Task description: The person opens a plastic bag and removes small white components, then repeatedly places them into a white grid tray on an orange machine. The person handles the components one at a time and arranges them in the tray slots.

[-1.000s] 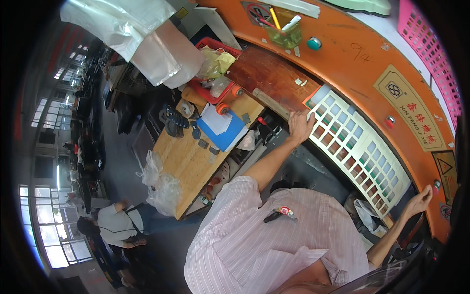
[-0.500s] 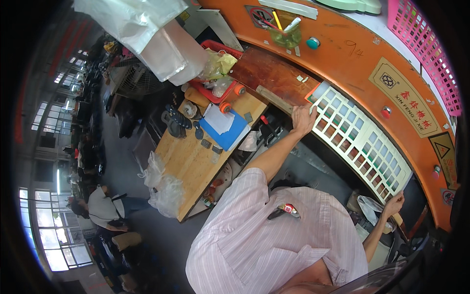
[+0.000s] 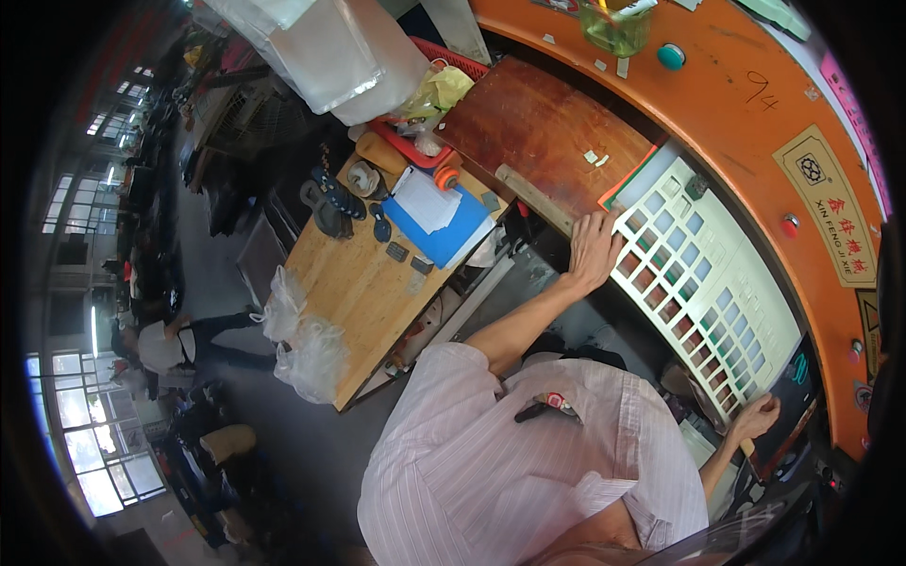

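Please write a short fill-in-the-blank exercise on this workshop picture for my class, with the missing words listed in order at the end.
1. The right hand is at the lower end of the pale grid panel, and at its upper-left corner is the ____ hand.
2. On the wooden table, white paper lies on a folder coloured ____.
3. The machine front that bears the round buttons is painted ____.

Missing words: left; blue; orange.
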Demonstrator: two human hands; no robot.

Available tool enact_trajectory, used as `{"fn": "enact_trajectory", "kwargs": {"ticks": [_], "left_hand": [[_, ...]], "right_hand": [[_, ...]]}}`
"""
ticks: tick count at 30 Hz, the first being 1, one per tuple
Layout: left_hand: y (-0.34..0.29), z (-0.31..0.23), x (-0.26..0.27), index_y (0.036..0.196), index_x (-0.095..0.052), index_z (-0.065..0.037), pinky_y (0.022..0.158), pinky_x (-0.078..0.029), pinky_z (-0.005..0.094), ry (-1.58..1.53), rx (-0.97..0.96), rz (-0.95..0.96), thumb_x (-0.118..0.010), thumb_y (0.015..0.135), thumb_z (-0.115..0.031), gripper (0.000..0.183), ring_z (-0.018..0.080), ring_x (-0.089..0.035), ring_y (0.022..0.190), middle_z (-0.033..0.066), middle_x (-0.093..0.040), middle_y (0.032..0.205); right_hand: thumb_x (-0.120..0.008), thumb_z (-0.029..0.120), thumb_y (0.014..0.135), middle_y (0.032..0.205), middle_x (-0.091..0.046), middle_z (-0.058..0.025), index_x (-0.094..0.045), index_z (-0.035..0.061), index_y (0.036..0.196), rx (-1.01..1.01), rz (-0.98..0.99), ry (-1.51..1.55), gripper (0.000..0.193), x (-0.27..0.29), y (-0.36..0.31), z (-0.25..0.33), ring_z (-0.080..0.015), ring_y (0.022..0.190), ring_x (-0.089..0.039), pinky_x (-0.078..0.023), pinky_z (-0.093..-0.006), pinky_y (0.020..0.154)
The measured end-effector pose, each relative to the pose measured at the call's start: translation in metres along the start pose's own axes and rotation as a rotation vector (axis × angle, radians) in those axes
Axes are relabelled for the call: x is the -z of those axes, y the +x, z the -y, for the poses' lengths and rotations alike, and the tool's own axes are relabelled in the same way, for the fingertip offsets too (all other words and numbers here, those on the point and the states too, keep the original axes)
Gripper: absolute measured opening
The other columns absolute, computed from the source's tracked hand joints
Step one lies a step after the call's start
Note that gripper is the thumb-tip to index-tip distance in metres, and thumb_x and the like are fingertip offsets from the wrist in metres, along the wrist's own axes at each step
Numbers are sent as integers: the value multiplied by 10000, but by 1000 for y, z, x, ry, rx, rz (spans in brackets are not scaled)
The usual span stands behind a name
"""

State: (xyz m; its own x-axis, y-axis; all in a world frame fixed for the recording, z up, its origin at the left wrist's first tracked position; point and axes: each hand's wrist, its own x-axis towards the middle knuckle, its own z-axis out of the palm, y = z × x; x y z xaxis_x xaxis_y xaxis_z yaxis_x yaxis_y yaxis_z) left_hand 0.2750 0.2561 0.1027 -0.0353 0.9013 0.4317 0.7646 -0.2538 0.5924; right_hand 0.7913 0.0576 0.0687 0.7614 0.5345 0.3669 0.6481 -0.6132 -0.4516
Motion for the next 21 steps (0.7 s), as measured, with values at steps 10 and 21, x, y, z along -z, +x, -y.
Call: {"fn": "enact_trajectory", "kwargs": {"ticks": [10, 21], "left_hand": [[-28, -44, -6, 963, -738, -67, 986, -417, 504, 81, -94, 164, -772, 842, -207, 188, 343, -554, 1077, 87, -688, 1008], [-26, -52, 1, 932, -726, -53, 916, -438, 484, 198, 44, 441, -782, 839, -162, 154, 347, -566, 1032, 99, -697, 912]], "right_hand": [[-819, 285, 885, 1376, -595, -249, -595, -19, 1352, 669, 518, 568, 601, -119, -3, 336, -413, 1286, -561, -448, -479, 1127], [-846, 246, 859, 1177, -696, -184, -628, -27, 1343, 626, 997, 654, 597, -158, 11, 407, -303, 1056, -647, -543, -393, 943]]}}
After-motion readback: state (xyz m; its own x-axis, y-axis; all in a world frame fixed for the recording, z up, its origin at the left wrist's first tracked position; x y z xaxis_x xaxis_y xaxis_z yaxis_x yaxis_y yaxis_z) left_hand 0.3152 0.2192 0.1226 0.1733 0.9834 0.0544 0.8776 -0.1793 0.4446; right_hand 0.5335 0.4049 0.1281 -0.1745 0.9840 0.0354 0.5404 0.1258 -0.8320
